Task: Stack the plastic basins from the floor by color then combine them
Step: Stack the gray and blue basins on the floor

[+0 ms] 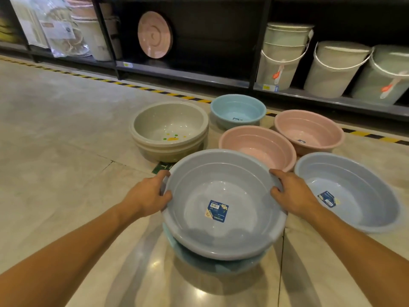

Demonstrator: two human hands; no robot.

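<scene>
Grey-blue basin [223, 202] atop teal basin [212, 262]

Both my bare forearms reach forward and inward from the lower corners, wrists nearly straight. My left hand [148, 194] curls at the left, thumb hooked over on top, the other fingers wrapped underneath. My right hand [292, 193] mirrors it, knuckles up, thumb pressing inward. Each grip is closed firmly.
</scene>
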